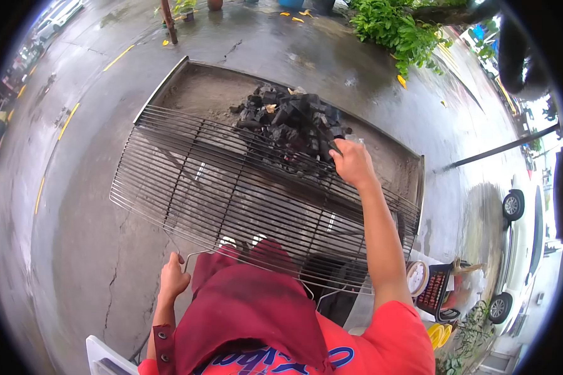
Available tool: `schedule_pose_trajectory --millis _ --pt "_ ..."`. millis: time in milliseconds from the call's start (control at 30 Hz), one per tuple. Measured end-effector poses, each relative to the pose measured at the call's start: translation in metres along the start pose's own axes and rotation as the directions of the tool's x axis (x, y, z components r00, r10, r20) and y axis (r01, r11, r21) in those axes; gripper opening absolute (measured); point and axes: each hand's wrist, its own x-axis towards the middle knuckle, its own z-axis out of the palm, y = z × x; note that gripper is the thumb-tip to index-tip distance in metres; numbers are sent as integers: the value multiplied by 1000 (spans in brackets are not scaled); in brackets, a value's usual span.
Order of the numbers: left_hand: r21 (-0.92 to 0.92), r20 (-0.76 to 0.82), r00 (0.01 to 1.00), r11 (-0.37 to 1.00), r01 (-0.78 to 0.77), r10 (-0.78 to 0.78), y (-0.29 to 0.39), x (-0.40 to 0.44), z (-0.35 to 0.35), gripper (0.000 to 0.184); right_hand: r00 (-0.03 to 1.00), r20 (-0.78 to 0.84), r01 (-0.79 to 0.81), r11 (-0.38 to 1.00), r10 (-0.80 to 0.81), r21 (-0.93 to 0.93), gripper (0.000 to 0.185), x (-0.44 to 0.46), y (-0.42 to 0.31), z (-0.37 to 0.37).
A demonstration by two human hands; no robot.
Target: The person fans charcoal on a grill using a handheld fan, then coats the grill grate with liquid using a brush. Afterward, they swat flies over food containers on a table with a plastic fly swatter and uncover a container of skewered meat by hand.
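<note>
1. Left of lower centre, the left hand (174,278) has its fingers curled around a wire handle (199,252) at the grate's near edge. A firm hold here should help stop the wide frame from swinging or slipping.

2. Across the centre, the grate (233,187) overlaps the near side of an ash-lined trough (194,90) and juts towards the person. Held level, it would be less likely to tip off the trough's edge.

3. At upper centre, charcoal (288,119) lies in a loose black heap, its near part under the grate's bars. Small, gentle pushes would probably scatter less ash; lumps below the bars look harder to reach.

4. Right of the heap, the right hand (355,164) appears closed around a dark object (336,146); whether that is a lump or a tool, I cannot tell. With bare skin this near the coals, gripping well back from any hot part seems wise.

5. At lower right, a basket (445,281) sits well apart from the charcoal.
</note>
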Motion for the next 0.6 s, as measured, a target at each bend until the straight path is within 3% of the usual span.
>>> schedule_pose_trajectory --millis 33,133,300,333,400,500,600 --pt "-8 -5 1000 1000 -14 14 0 2 0 32 998 69 -5 999 8 -43 25 3 -2 1" --pt "-32 -24 1000 999 3 -4 -1 -3 1 33 999 35 16 1000 -16 -6 25 1 3 -31" --pt "-44 13 1000 999 28 -28 -3 1 2 32 984 -152 114 987 -96 110 28 26 -16 -8" --pt "-41 8 1000 999 18 -18 -2 2 2 32 979 -135 168 977 -150 130 27 29 -21 3" --pt "-32 0 1000 999 7 -7 -4 1 2 31 992 3 126 984 -127 126 27 27 -28 13" --pt "-49 21 999 998 37 -36 3 -2 -3 29 982 -26 190 979 -189 71 26 21 -22 -6" --pt "-37 3 1000 999 29 -29 1 -1 -2 29 998 -54 51 992 -45 116 25 23 -28 -20"
